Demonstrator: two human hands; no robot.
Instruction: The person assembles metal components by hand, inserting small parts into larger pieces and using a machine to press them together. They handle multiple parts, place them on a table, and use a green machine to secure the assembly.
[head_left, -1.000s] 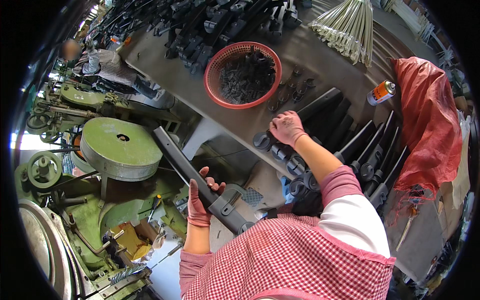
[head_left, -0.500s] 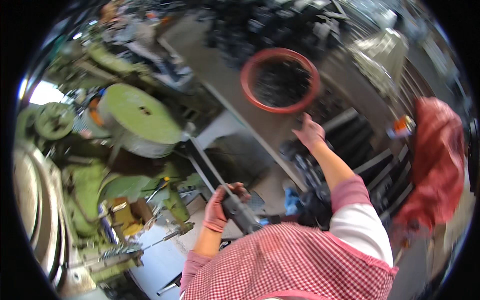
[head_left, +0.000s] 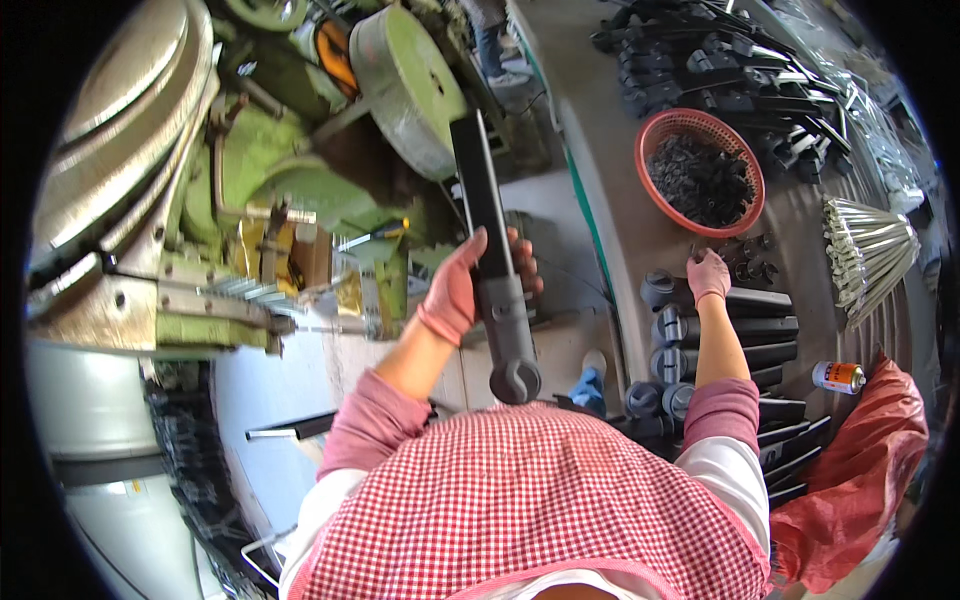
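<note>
My left hand (head_left: 462, 287) is closed round a long black bar (head_left: 484, 205) with a dark grey jointed end that finishes in a round cap. The bar stands out in front of my apron, its flat end toward the green machine's wheel. Over the table at the right, my right hand (head_left: 708, 274) has its fingers drawn together beside several small black curved pieces (head_left: 752, 262). Whatever lies between those fingertips is too small to make out. Just beyond this hand sits a red plastic basket (head_left: 648, 165) filled with small black parts.
A green machine (head_left: 330, 190) stands at my left. More black bars with round ends (head_left: 740, 330) lie by my right forearm. Farther right are a bundle of metal rods (head_left: 868, 255), a spray can (head_left: 838, 377) and a red sack (head_left: 865, 450). Black assemblies (head_left: 720, 75) are heaped at the back.
The view has turned, shifting machine and table in the picture. My right hand's fingers, apart near the basket before, are now drawn together by the small pieces. My left hand still holds the bar.
</note>
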